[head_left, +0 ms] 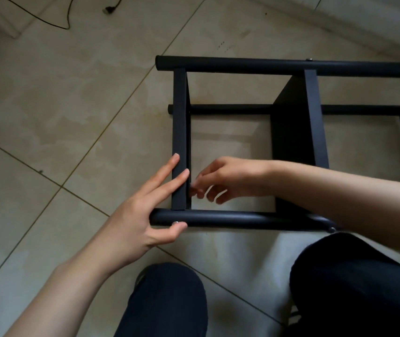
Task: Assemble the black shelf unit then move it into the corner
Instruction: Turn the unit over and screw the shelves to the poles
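Here the black shelf unit (291,142) lies on its side on the tiled floor (72,117), just in front of the person's knees (169,300); 3 round poles show, with the end shelf board (180,139) standing on edge between the near pole (230,218) and the far pole (267,65), and a 2nd board (314,117) further right. The left hand (145,215) has straight fingers laid against the outer face of the end board, while its thumb presses a small silver screw head (175,223) on the near pole, at the joint with that board; nothing is gripped, the hand only steadies. The right hand (220,181) reaches inside the frame with fingers curled toward the board's inner face; its fingertips are blurred, so whether they pinch a small part or only feel along the edge I cannot tell.

Likely the step in hand is fastening this end board to the near pole; to do it well, keep the left fingers flat so the board stays square to the pole, hold the screw straight with the thumb, and let the right hand find the matching hole or nut from inside before any tightening; a tilted board would bind the thread. A 2nd screw head (332,230) shows further along the near pole; a black cable (48,20) lies well apart at the top left.
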### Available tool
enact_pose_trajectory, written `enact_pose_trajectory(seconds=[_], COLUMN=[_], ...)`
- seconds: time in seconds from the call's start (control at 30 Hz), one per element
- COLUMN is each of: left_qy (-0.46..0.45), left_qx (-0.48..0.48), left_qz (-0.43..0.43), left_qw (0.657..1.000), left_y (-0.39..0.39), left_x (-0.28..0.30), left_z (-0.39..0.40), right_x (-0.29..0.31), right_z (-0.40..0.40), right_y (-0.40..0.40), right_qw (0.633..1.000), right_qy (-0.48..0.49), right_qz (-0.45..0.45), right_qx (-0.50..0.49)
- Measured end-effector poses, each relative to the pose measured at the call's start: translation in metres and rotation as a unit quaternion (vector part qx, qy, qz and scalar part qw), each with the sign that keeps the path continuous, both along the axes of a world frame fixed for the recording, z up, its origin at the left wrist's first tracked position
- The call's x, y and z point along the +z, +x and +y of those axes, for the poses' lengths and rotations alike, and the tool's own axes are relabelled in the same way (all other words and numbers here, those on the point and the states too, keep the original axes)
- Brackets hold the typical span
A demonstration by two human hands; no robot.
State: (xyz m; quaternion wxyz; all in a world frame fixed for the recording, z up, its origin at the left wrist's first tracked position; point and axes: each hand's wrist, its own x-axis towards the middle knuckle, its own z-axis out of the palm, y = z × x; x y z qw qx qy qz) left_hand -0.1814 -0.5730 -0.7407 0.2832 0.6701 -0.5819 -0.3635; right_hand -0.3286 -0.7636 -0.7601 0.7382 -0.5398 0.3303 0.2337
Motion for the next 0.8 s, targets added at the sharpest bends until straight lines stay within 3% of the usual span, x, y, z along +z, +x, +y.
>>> enact_pose_trajectory(seconds=[0.2,0.33,0.47,0.57,0.7,0.8], left_qy=[0.014,0.001,-0.017,-0.013,0.000,0.009], left_qx=[0.124,0.239,0.348,0.422,0.495,0.509], left_qz=[0.076,0.173,0.233,0.311,0.404,0.436], left_qw=[0.989,0.956,0.908,0.852,0.769,0.742], left_y=[-0.016,-0.031,-0.044,-0.057,-0.071,-0.081], left_x=[0.004,0.002,-0.005,-0.012,-0.017,-0.014], left_z=[0.014,0.020,0.018,0.016,0.008,0.002], right_x=[0.041,0.074,0.087,0.080,0.064,0.057], right_z=[-0.041,-0.068,-0.095,-0.112,-0.127,-0.134], right_y=[-0.006,-0.007,0.002,0.011,0.018,0.022], right_qw=[0.983,0.931,0.842,0.785,0.737,0.715], right_qy=[-0.180,-0.351,-0.526,-0.612,-0.674,-0.696], right_qz=[-0.036,-0.077,-0.082,-0.069,-0.056,-0.053], right_qx=[-0.030,-0.064,-0.088,-0.072,-0.012,0.029])
